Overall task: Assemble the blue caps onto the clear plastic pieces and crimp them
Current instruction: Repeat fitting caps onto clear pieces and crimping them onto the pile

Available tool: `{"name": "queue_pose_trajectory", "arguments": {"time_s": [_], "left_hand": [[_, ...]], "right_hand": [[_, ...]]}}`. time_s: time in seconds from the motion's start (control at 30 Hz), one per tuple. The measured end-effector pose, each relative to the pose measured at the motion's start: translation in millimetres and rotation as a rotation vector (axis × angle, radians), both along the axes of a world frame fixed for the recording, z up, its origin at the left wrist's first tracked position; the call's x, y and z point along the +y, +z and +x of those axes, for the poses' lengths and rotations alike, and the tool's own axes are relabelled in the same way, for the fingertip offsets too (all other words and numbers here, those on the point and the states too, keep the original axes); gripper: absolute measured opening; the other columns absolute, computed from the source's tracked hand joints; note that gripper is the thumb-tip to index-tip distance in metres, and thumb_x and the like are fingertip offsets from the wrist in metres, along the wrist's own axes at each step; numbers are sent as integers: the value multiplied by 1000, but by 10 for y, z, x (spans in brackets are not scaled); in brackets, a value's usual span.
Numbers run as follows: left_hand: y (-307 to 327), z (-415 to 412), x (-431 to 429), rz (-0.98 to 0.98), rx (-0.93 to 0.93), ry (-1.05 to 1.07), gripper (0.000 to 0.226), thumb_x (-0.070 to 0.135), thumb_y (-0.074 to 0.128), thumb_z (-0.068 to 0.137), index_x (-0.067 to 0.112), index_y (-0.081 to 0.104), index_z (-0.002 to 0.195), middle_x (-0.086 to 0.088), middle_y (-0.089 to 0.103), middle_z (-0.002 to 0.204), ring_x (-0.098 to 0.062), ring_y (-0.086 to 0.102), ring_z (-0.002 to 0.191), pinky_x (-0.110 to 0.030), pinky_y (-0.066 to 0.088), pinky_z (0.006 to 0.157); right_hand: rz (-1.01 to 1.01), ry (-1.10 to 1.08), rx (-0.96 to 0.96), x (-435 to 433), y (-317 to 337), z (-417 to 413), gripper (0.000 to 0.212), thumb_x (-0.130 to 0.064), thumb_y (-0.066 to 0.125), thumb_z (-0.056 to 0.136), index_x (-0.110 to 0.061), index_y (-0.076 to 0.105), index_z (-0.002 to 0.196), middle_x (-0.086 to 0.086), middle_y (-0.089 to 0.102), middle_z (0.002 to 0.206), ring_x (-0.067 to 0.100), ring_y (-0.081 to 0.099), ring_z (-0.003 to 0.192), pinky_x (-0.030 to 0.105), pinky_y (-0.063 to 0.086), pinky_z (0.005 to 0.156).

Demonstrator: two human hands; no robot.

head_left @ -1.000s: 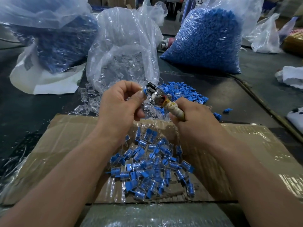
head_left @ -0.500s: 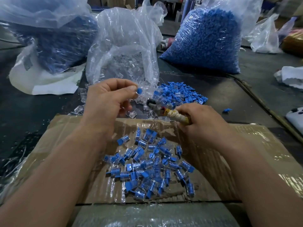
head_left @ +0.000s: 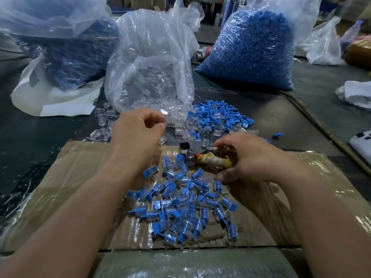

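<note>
My right hand [head_left: 253, 157] grips a crimping tool [head_left: 214, 161] by its yellow-and-white wrapped handle. The tool's metal head lies low at the far edge of the cardboard [head_left: 80, 177]. My left hand [head_left: 138, 133] hovers with curled fingers at the loose clear plastic pieces [head_left: 176, 122]. Whether its fingertips pinch one is unclear. Loose blue caps [head_left: 218, 117] lie in a heap right of the clear ones. A pile of several finished blue-capped pieces [head_left: 184, 205] lies on the cardboard between my forearms.
An open bag of clear pieces [head_left: 150, 63] stands behind my left hand. Bags of blue parts sit at the back right [head_left: 251, 49] and back left [head_left: 70, 47]. A white cloth [head_left: 355, 93] and a white device [head_left: 361, 145] lie at the right.
My hands have parted: the right lowered the tool to the cardboard edge. The left moved off with a blue-capped piece, which no longer shows, and now sits by the clear pieces.
</note>
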State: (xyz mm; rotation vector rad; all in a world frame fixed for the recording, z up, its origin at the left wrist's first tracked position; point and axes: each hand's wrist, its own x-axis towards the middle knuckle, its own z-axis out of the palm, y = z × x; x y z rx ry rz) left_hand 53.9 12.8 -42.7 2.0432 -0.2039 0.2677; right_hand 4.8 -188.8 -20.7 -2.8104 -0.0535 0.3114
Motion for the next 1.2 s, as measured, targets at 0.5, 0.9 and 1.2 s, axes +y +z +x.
{"name": "queue_pose_trajectory", "arguments": {"time_s": [0.5, 0.9, 1.2], "left_hand": [[-156, 81, 0, 578, 82, -27, 15, 17, 54, 89, 25, 66, 85, 1, 62, 99, -17, 55, 92, -31, 43, 79], [-21, -7, -66, 283, 0, 49, 25, 18, 59, 84, 28, 55, 61, 17, 55, 63, 2, 49, 64, -13, 27, 54], [-13, -32, -79, 282, -22, 47, 27, 18, 60, 84, 30, 53, 61, 19, 53, 62, 3, 48, 62, -13, 27, 53]], "right_hand": [[212, -33, -477, 156, -95, 87, 38, -38, 52, 90, -19, 57, 123, -8, 58, 120, 1, 45, 106, 13, 28, 87], [62, 50, -186, 241, -226, 177, 53, -54, 32, 90, -25, 50, 131, -3, 50, 136, 14, 43, 123, 40, 28, 106], [50, 95, -205, 229, -280, 221, 45, -50, 30, 93, -19, 61, 101, -1, 59, 104, 14, 50, 96, 32, 33, 82]]}}
